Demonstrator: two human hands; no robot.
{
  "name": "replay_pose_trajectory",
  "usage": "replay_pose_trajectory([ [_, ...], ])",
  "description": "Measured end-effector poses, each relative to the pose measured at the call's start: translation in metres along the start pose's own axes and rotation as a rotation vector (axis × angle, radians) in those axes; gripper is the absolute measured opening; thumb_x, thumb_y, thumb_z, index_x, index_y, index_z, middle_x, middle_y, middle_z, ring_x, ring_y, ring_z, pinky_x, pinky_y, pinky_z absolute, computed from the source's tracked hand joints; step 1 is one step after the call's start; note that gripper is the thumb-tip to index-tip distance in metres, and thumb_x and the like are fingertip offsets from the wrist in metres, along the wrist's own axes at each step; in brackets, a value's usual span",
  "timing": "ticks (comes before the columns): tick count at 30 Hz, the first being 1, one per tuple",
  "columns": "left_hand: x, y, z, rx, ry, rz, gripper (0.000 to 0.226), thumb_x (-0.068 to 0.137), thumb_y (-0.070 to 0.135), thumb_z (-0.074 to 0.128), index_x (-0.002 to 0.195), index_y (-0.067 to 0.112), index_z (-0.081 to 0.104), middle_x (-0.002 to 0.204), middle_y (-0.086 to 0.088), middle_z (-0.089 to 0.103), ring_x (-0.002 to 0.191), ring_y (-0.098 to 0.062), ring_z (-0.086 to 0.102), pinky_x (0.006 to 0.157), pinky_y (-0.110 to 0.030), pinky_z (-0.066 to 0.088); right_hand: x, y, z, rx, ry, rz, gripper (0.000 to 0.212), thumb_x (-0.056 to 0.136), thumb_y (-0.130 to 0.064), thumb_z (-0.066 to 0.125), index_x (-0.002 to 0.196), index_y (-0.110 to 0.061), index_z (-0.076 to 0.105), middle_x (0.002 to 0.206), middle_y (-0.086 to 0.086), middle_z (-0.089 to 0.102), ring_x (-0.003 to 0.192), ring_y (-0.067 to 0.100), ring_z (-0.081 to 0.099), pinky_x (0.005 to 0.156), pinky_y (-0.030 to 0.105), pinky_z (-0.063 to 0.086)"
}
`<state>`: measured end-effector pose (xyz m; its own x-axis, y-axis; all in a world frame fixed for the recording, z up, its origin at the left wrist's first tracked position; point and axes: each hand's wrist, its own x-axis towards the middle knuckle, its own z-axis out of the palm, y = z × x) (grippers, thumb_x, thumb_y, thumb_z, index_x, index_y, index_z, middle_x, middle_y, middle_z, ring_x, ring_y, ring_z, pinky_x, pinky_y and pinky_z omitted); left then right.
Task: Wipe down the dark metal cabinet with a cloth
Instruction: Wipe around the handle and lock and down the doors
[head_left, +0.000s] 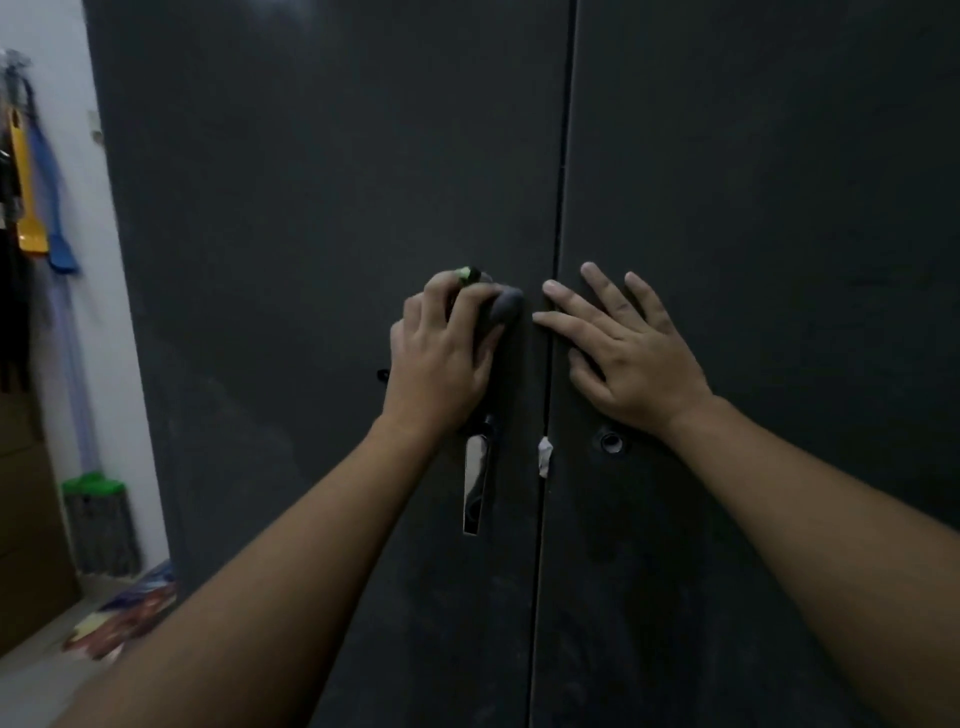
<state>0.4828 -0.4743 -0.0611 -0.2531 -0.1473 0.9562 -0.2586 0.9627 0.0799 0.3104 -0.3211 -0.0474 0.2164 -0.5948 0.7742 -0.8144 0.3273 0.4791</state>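
The dark metal cabinet (311, 208) fills the view, its two shut doors meeting at a vertical seam (558, 234). My left hand (441, 358) presses a bunched grey cloth (505, 306), with a green bit showing at the top, against the left door beside the seam. It sits just above the chrome handle (475, 483). My right hand (628, 358) lies flat on the right door with fingers spread, holding nothing. Below it are a round keyhole (611, 441) and a white scrap (544, 456) stuck in the seam.
Left of the cabinet is a white wall with yellow (28, 208) and blue (54, 223) tools hanging on it. A mop with a green head (96, 519) leans below them. Colourful packets (130, 613) lie on the floor beside brown furniture (23, 519).
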Motion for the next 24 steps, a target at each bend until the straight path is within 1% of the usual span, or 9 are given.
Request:
replay_pose_trajectory([
  [3,-0.034,-0.021,0.013,0.068,0.013,0.030,0.038,0.096,0.040,0.060,0.132,0.029,0.055,0.134,-0.003,0.039,0.115,-0.023,0.043,0.086,-0.037,0.034,-0.002,-0.001,0.011,-0.130,0.089,-0.026,0.052,0.098,-0.030,0.040,0.149,-0.030,0.044,0.161,-0.005,0.030,0.152,0.025,0.020,0.121,0.054,0.017],
  [8,-0.104,-0.042,0.022,0.077,-0.017,-0.096,0.048,0.089,0.030,0.072,0.131,0.033,0.050,0.131,-0.005,0.037,0.110,-0.027,0.043,0.084,-0.044,0.038,-0.004,0.000,0.018,-0.184,0.131,-0.032,0.051,0.099,-0.031,0.038,0.150,-0.028,0.042,0.162,-0.003,0.030,0.151,0.029,0.022,0.119,0.058,0.020],
  [12,-0.156,-0.040,0.026,0.022,-0.065,-0.120,0.047,0.087,0.027,0.069,0.130,0.033,0.049,0.129,-0.007,0.037,0.105,-0.027,0.040,0.086,-0.045,0.041,-0.004,-0.001,0.018,-0.197,0.135,-0.034,0.052,0.099,-0.034,0.040,0.151,-0.028,0.040,0.162,-0.002,0.029,0.151,0.031,0.022,0.120,0.058,0.020],
  [15,-0.180,-0.044,0.022,0.095,-0.259,-0.011,0.047,0.082,0.032,0.077,0.124,0.032,0.056,0.124,-0.009,0.046,0.102,-0.027,0.044,0.084,-0.046,0.048,-0.005,-0.002,0.016,-0.191,0.126,-0.024,0.055,0.097,-0.035,0.041,0.151,-0.027,0.040,0.163,-0.001,0.028,0.151,0.031,0.022,0.120,0.058,0.018],
  [17,-0.173,-0.052,0.019,0.105,-0.379,-0.061,0.026,0.083,0.055,0.070,0.101,0.038,0.063,0.104,-0.012,0.061,0.095,-0.028,0.056,0.083,-0.051,0.054,-0.006,-0.003,0.016,-0.197,0.114,-0.022,0.056,0.096,-0.036,0.041,0.151,-0.027,0.040,0.163,-0.001,0.027,0.151,0.031,0.021,0.120,0.059,0.017],
  [19,-0.159,-0.058,0.018,0.123,-0.308,-0.053,0.030,0.083,0.066,0.063,0.093,0.038,0.063,0.100,-0.012,0.064,0.097,-0.026,0.061,0.085,-0.051,0.054,-0.005,-0.004,0.017,-0.203,0.128,-0.019,0.056,0.095,-0.036,0.042,0.151,-0.027,0.041,0.163,-0.001,0.028,0.151,0.031,0.022,0.120,0.059,0.018],
  [21,-0.141,-0.052,0.013,-0.018,-0.157,-0.150,0.026,0.090,0.045,0.067,0.111,0.029,0.062,0.118,-0.007,0.051,0.110,-0.019,0.049,0.092,-0.036,0.049,-0.005,-0.003,0.018,-0.209,0.141,-0.018,0.055,0.096,-0.036,0.042,0.150,-0.027,0.041,0.162,-0.002,0.029,0.151,0.031,0.023,0.120,0.059,0.018],
  [22,-0.133,-0.049,0.012,-0.032,-0.052,-0.151,0.029,0.091,0.030,0.068,0.119,0.024,0.060,0.121,-0.005,0.044,0.112,-0.016,0.043,0.094,-0.030,0.044,-0.005,-0.003,0.018,-0.212,0.141,-0.016,0.055,0.096,-0.036,0.041,0.150,-0.027,0.041,0.162,-0.002,0.028,0.151,0.031,0.023,0.120,0.058,0.018],
  [24,-0.122,-0.044,0.018,-0.101,0.116,-0.215,0.034,0.091,0.016,0.069,0.124,0.016,0.060,0.119,-0.005,0.038,0.110,-0.016,0.040,0.094,-0.022,0.039,-0.005,-0.003,0.018,-0.209,0.142,-0.012,0.055,0.096,-0.036,0.041,0.150,-0.027,0.041,0.163,-0.002,0.028,0.151,0.031,0.022,0.120,0.059,0.017],
])
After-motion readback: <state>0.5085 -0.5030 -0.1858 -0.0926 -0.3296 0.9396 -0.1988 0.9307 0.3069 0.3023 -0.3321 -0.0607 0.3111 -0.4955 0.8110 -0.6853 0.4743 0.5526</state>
